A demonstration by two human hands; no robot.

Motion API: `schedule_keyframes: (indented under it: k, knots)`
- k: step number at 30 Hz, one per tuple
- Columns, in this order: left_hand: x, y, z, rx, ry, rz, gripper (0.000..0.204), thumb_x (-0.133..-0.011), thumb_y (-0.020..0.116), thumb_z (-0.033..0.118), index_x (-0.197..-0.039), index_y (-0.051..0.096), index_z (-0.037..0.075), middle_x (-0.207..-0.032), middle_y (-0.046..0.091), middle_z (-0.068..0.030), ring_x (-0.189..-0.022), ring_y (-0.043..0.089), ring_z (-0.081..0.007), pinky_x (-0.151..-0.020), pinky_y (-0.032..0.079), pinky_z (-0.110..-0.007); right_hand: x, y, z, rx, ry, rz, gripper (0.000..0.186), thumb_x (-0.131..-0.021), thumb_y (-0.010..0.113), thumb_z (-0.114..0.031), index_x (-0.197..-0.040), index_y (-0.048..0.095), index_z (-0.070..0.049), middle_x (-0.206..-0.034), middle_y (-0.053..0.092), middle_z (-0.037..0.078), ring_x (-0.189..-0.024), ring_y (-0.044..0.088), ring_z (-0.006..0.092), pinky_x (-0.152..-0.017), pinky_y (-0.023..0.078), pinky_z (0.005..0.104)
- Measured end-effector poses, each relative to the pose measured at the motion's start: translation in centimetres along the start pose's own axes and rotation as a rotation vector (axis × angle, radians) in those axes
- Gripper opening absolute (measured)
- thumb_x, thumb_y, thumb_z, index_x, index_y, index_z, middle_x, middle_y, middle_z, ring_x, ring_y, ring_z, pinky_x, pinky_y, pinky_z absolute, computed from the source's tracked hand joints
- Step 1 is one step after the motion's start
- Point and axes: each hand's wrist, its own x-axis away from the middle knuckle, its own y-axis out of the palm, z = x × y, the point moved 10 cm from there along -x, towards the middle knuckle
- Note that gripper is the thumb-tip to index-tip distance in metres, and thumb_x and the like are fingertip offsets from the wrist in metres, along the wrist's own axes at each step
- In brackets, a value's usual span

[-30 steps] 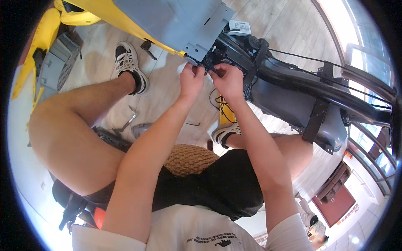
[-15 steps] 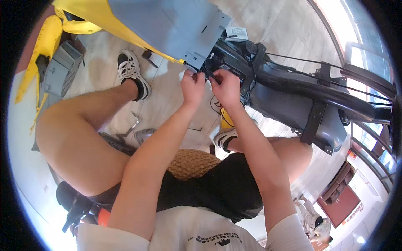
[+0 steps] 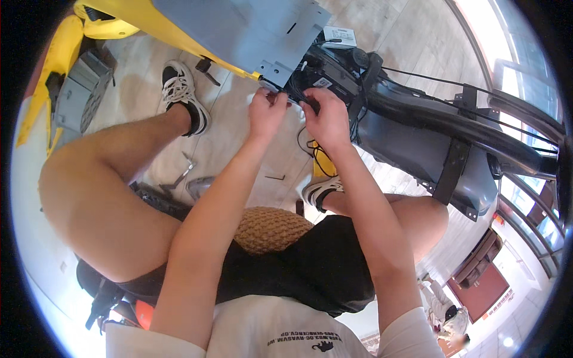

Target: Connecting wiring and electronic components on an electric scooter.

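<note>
The left hand (image 3: 267, 112) pinches something small at the lower corner of the grey metal panel (image 3: 250, 30); the right hand (image 3: 325, 119) has its grip closed on black wiring (image 3: 310, 83) at the dark frame (image 3: 430, 149). Steadying the panel edge while easing wires gently seems wise. No open containers show

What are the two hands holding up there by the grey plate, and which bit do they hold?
Both the left hand and right hand pinch at black wires beside the grey plate; the exact spot of each grip is hidden by the fingers.
</note>
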Motion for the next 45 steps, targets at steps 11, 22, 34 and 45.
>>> schedule_keyframes:
  k: [11,22,34,45]
  knots:
    - [1.7,0.5,1.5,0.157,0.062,-0.044,0.027,-0.088,0.080,0.012,-0.093,0.057,-0.002,-0.081,0.067,-0.0083,-0.068,0.065,-0.0122,-0.061,0.052,-0.026,-0.7,1.1,-0.2,0.046,-0.087,-0.020,0.021,-0.078,0.071,-0.004,-0.099,0.074,-0.001,-0.097,0.070,0.018,-0.092,0.067,0.0387,-0.084,0.054,0.0453]
    - [1.8,-0.8,5.0,-0.401,0.148,0.107,0.035,-0.074,0.082,0.024,-0.086,0.062,-0.002,-0.073,0.072,-0.0131,-0.069,0.071,-0.0236,-0.068,0.056,-0.036,-0.4,0.7,-0.2,0.022,-0.053,-0.003,0.020,-0.080,0.073,-0.005,-0.100,0.075,-0.003,-0.097,0.072,0.019,-0.092,0.069,0.0393,-0.085,0.055,0.0447]
    - [0.3,0.0,-0.3,-0.078,0.010,0.057,0.032,-0.078,0.078,0.012,-0.097,0.055,-0.002,-0.079,0.069,-0.0110,-0.070,0.067,-0.0181,-0.066,0.055,-0.034,-0.7,0.3,1.4,0.023,0.059,0.071,0.022,-0.076,0.082,-0.011,-0.096,0.079,-0.003,-0.089,0.075,0.018,-0.082,0.075,0.0312,-0.076,0.057,0.0349]
    - [-1.5,1.2,-0.3,0.128,0.024,-0.114,0.045,-0.081,0.074,0.004,-0.115,0.045,-0.003,-0.098,0.065,-0.0093,-0.081,0.063,-0.0128,-0.070,0.053,-0.028,-0.5,0.5,1.4,-0.002,0.118,0.056,0.020,-0.077,0.082,-0.014,-0.094,0.079,-0.005,-0.090,0.075,0.018,-0.082,0.072,0.0341,-0.077,0.056,0.0387]
